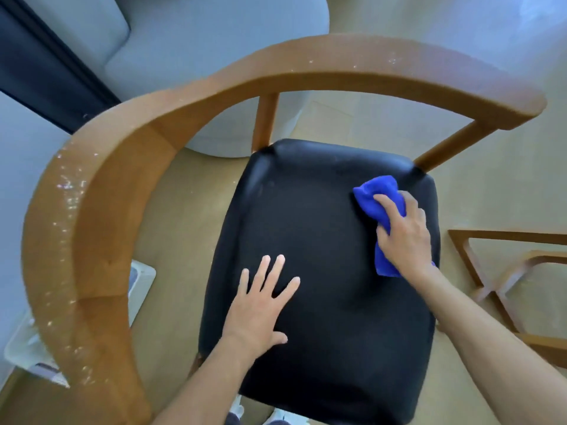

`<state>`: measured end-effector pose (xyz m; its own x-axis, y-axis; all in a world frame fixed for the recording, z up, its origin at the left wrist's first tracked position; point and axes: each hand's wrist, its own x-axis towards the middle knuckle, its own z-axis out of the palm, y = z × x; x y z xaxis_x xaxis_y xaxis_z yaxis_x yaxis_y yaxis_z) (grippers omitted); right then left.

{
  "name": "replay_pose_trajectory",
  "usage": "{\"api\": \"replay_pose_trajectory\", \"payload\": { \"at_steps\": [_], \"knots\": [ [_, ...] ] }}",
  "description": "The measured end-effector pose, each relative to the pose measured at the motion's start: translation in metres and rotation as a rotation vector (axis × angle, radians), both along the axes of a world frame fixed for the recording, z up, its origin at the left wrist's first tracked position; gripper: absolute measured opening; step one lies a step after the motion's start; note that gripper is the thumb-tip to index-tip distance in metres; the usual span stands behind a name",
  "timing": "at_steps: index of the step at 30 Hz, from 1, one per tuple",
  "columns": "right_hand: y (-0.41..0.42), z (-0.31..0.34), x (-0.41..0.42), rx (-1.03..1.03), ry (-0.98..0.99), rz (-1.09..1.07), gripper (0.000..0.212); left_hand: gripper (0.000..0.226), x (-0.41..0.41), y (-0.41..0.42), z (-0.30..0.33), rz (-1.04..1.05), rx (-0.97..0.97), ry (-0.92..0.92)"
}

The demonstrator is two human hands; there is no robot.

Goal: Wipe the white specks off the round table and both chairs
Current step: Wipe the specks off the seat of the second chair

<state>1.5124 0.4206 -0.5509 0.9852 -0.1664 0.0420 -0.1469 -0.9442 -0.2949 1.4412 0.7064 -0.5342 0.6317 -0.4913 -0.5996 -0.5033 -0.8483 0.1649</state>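
Wiping 1 chair's black seat (pixel 306 216): right hand (pixel 405 231) fingers curled round blue cloth (pixel 372 196), left hand (pixel 260 302) flat, fingers spread; next, likely the speckled armrest (pixel 70 216) left of them

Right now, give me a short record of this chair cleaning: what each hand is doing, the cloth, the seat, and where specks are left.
left hand: flat, fingers spread, resting on the black seat
right hand: grips the blue cloth, pressing it on the seat's far right part
seat: dark, no clear white specks visible
wooden armrest: curved rail, white specks scattered along its left side, a few on the far top
second wooden frame: on the floor at right, only partly in view
left to do: rail specks not yet wiped
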Motion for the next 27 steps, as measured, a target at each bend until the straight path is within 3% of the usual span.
{"api": "replay_pose_trajectory", "payload": {
  "at_steps": [3, 5, 8, 10, 11, 13, 17, 20, 22, 24, 27],
  "knots": [
    [0.064, 0.002, 0.053, 0.148, 0.034, -0.342, 0.051, 0.103, 0.000, -0.002, -0.001, 0.032, 0.008, 0.001],
    [0.121, 0.001, 0.068, 0.165, 0.034, -0.241, 0.050, 0.102, 0.001, -0.003, -0.002, 0.007, 0.024, -0.028],
    [0.212, -0.006, 0.050, 0.144, -0.015, 0.379, 0.045, 0.090, 0.001, -0.005, 0.001, -0.038, 0.049, -0.029],
    [0.254, -0.001, 0.029, -0.103, 0.170, 1.009, 0.042, 0.091, -0.001, -0.006, -0.006, -0.045, -0.006, -0.082],
    [0.261, 0.000, 0.024, -0.179, 0.282, 1.208, 0.041, 0.101, 0.000, -0.008, -0.003, -0.011, -0.014, -0.023],
    [0.252, -0.001, 0.036, -0.138, 0.345, 1.276, 0.043, 0.112, 0.005, -0.008, 0.002, 0.031, -0.069, 0.012],
    [0.165, -0.012, 0.085, 0.010, 0.058, 1.064, 0.042, 0.101, 0.004, -0.005, -0.004, -0.035, -0.068, 0.027],
    [0.074, -0.012, 0.111, -0.021, -0.083, 0.543, 0.047, 0.100, 0.002, -0.003, -0.006, 0.008, -0.101, 0.033],
    [0.026, -0.010, 0.112, -0.005, -0.021, 0.118, 0.048, 0.100, 0.002, -0.003, -0.007, -0.010, -0.086, 0.035],
    [0.016, -0.007, 0.098, 0.042, 0.019, -0.167, 0.049, 0.101, 0.001, -0.002, -0.008, -0.028, -0.084, 0.033],
    [0.056, -0.004, 0.043, 0.106, -0.037, -0.165, 0.049, 0.101, 0.003, 0.000, -0.007, -0.014, -0.135, 0.041]
  ]
}}
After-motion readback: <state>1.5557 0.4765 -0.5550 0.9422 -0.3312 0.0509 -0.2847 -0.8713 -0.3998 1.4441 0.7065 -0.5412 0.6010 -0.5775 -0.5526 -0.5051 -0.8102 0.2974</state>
